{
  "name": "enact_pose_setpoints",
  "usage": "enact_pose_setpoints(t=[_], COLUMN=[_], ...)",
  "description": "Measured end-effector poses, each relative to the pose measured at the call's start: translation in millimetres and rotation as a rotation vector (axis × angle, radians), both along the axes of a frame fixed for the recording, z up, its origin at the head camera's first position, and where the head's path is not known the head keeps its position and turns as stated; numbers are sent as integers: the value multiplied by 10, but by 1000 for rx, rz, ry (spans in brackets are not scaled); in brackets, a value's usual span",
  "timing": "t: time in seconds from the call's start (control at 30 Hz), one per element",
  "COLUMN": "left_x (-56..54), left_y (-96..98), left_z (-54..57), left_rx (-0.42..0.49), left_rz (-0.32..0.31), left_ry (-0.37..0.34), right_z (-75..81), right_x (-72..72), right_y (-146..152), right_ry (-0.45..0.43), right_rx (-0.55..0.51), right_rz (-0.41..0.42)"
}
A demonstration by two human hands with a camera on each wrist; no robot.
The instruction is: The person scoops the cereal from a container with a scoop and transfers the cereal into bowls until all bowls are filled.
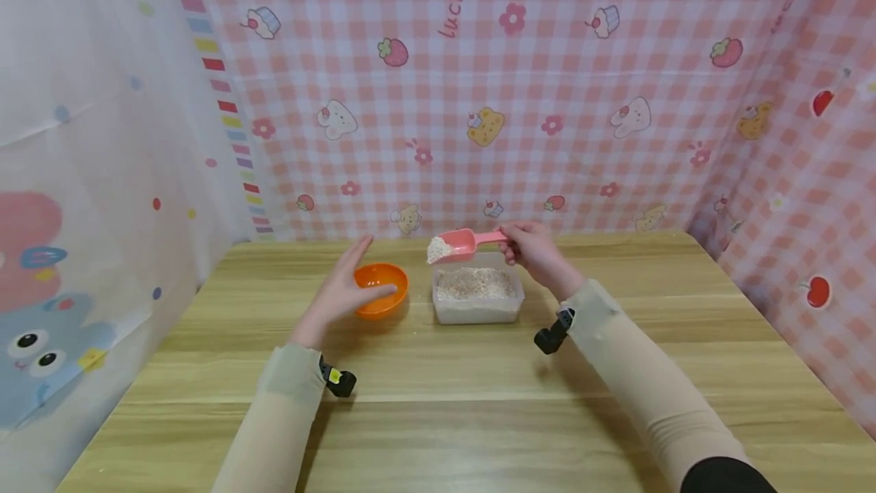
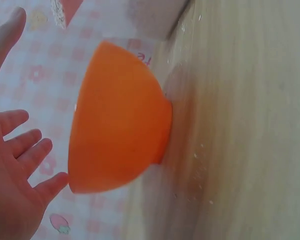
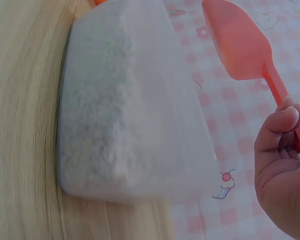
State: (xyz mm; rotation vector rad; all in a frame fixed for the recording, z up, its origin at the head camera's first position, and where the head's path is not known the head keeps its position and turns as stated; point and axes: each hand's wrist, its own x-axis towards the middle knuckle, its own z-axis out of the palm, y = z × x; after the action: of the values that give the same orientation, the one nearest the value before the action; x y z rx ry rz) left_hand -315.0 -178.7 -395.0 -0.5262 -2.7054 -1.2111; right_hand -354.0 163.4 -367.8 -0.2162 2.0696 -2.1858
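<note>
An orange bowl [image 1: 383,277] stands upright on the table, and nothing shows inside the visible part of it. My left hand [image 1: 345,285] is spread beside and over its left rim, fingers apart; in the left wrist view the little finger is at the edge of the bowl [image 2: 117,122]. My right hand [image 1: 537,249] grips the handle of a pink scoop [image 1: 460,245]. Pale, powdery flakes [image 1: 439,249] fill the scoop's front end. Below the scoop stands a translucent plastic box [image 1: 477,313] holding more of the flaky powder [image 1: 475,284].
The wooden table [image 1: 438,432] carries the bowl and box near its back edge. A few pale crumbs lie on the wood by the bowl. A pink checked cloth [image 1: 438,97] hangs behind, and a white patterned cloth [image 1: 103,135] hangs on the left.
</note>
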Motion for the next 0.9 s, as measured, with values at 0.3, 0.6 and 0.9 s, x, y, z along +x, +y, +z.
enact_pose_setpoints(t=[0.3,0.6,0.9], left_x=[14,1,43], left_y=[-129,-185,-238], left_z=[-78,-160,-233], left_rx=[49,44,18], left_rz=[9,22,-7], left_ry=[-64,-150,-229], right_z=[29,64,40], right_x=[-14,-26,-63], right_y=[-182,-352,-450], right_ry=[-15,-14,-16], right_rx=[-17,-12,16], right_rz=[25,35,62])
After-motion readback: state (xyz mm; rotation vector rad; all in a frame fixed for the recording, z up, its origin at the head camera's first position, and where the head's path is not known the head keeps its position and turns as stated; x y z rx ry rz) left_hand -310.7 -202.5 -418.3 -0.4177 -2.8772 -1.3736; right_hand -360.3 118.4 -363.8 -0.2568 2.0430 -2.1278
